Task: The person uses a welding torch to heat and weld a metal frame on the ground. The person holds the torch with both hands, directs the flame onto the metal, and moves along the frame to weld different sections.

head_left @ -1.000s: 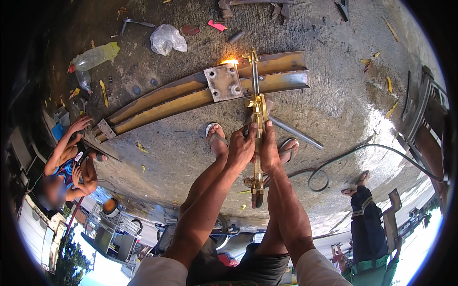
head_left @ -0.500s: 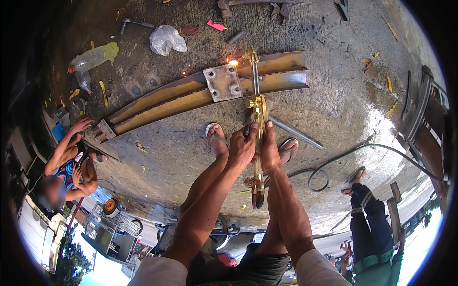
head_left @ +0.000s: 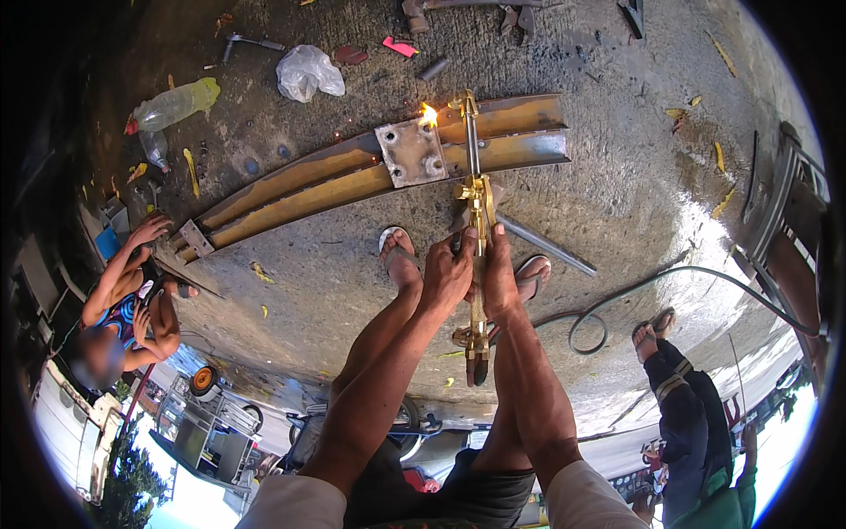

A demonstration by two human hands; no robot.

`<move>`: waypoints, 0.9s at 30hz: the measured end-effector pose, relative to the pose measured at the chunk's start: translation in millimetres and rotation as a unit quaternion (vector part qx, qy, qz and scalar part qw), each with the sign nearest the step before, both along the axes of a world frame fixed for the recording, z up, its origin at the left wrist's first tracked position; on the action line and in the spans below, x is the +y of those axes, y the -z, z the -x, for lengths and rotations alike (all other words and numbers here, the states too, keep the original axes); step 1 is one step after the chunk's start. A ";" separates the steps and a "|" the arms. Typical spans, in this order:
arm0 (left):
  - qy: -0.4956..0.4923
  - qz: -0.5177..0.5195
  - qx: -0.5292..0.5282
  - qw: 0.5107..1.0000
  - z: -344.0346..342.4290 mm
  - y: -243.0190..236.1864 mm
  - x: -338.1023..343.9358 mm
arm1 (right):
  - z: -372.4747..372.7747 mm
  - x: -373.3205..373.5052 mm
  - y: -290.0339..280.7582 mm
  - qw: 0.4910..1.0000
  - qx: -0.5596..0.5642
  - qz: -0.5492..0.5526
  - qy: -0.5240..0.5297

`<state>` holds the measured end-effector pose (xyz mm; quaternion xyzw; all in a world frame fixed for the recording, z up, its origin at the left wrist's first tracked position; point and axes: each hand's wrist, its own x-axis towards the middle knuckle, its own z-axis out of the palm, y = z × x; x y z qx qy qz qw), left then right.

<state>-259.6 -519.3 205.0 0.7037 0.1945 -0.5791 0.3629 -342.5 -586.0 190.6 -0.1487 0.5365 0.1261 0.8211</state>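
A brass cutting torch (head_left: 478, 207) runs lengthwise between my two hands, its bent tip pointing left over the rusty steel beam (head_left: 507, 110). My left hand (head_left: 448, 273) grips the torch from the left, thumb along its body. From the right, my right hand (head_left: 500, 278) is closed round the same torch near its lever. A yellow flame (head_left: 428, 115) burns at the upper right corner of the square steel plate (head_left: 410, 153), which has holes near its corners and lies across the beam's two rails. A smaller plate (head_left: 196, 238) sits at the beam's left end.
A metal pipe (head_left: 546, 244) lies right of my hands, and a green hose (head_left: 670, 273) curls across the concrete. Beyond the beam are a plastic bag (head_left: 308, 73), a bottle (head_left: 181, 106) and a hammer (head_left: 417, 16). One person crouches at left; another (head_left: 687, 414) stands at lower right.
The flame at the plate's corner looks larger and more yellow. My hands and the torch stay almost in place. At lower right the standing person's feet and legs have shifted.
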 end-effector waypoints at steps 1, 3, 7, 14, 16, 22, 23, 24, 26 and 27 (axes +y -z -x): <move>0.005 -0.002 0.004 1.000 -0.9 -1.6 -1.0 | -0.1 -0.2 -0.1 1.000 0.001 -0.002 0.003; 0.003 -0.010 0.003 1.000 -1.5 -4.3 -3.4 | 0.6 0.4 1.8 1.000 0.006 -0.005 0.001; 0.003 -0.020 -0.005 1.000 -2.9 -9.1 -7.2 | -0.2 -0.7 0.8 1.000 0.020 -0.004 -0.004; -0.011 -0.011 0.002 1.000 1.8 0.6 -2.8 | -2.4 -3.3 -2.1 1.000 0.012 0.010 -0.006; -0.020 -0.009 -0.008 1.000 4.0 2.2 -2.9 | -0.3 -2.7 -0.3 1.000 0.000 0.017 -0.001; -0.025 0.025 -0.021 0.999 5.7 6.0 1.7 | -2.9 -4.5 -1.5 1.000 -0.009 0.025 -0.009; -0.024 0.017 -0.022 0.999 5.0 4.6 0.0 | -3.3 -4.6 -1.7 1.000 -0.006 0.029 -0.009; -0.023 0.009 -0.023 0.999 4.9 3.2 -2.2 | -3.6 -4.7 -1.9 0.999 -0.003 0.032 -0.009; -0.019 -0.005 -0.025 1.000 3.1 -0.8 -6.1 | -3.4 -4.8 -1.7 1.000 0.001 0.027 -0.007; -0.015 -0.011 -0.025 1.000 1.7 -3.3 -8.0 | -2.5 -5.0 -1.1 1.000 0.002 0.018 -0.006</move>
